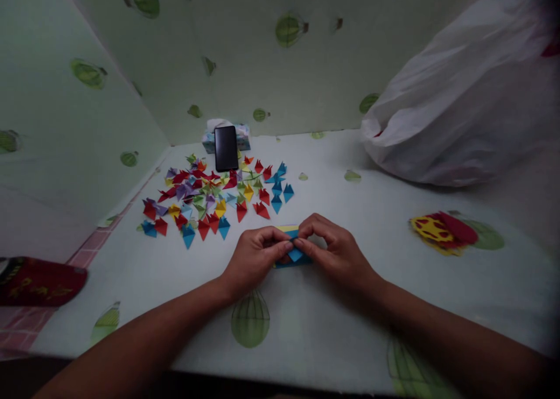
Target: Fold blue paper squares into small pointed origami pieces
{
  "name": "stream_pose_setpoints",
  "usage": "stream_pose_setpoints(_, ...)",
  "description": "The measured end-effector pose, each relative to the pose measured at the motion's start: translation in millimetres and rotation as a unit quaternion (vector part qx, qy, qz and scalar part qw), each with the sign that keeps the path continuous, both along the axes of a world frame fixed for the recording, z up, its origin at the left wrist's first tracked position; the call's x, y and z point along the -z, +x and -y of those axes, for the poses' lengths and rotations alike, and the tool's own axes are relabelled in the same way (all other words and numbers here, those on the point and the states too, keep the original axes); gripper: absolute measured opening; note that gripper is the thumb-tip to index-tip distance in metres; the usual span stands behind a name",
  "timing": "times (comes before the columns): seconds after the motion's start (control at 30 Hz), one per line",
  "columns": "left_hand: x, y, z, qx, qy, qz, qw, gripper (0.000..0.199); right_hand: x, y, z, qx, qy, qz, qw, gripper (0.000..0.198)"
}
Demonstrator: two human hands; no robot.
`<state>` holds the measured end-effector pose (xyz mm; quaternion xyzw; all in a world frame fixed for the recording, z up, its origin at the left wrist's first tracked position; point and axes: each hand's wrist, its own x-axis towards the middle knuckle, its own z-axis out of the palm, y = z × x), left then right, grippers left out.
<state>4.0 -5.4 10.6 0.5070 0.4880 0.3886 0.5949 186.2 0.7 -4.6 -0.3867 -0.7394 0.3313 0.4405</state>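
Observation:
A small folded piece of blue paper (296, 255) is pinched between my two hands, above the middle of the table. My left hand (258, 253) grips its left side with thumb and forefinger. From the other side, the thumb and forefinger of my right hand (335, 250) close on it, and the fingertips of both hands nearly meet. Beneath them lies a stack of yellow and blue paper sheets (286, 228), mostly covered by my fingers. Many small folded paper pieces (203, 198) in red, blue, green, purple and yellow are spread beyond my left hand.
A black phone (226, 148) leans against a tissue box (244, 136) at the back. On the right sits a large white plastic bag (441, 107). Yellow and red paper cutouts (441, 231) lie in front of it. A dark red item with yellow lettering (44, 281) is at the left edge.

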Motion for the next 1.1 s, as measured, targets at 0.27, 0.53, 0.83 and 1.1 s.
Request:
stream_pose_setpoints(0.27,2.8,-1.2,-1.3,-0.025,0.031,-0.01,0.999,0.012,-2.0,-1.2,2.2,0.017,0.016,0.012,1.0,0.018)
stream_pose_setpoints(0.53,3.6,-3.2,1.8,-0.021,0.089,-0.028,0.995,0.01,-4.5,-2.4,4.7,0.039,0.05,0.027,0.998,0.017)
stream_pose_setpoints(0.83,6.1,-13.7,-10.6,-0.037,0.197,-0.044,0.979,0.018,-6.4,-1.3,-0.8,0.038,-0.275,-0.172,0.945,0.021)
stream_pose_setpoints(1.1,5.3,-10.0,-7.3,0.016,0.162,-0.014,0.987,0.01,-3.8,-4.2,0.2,-0.029,-0.379,-0.245,0.892,0.027)
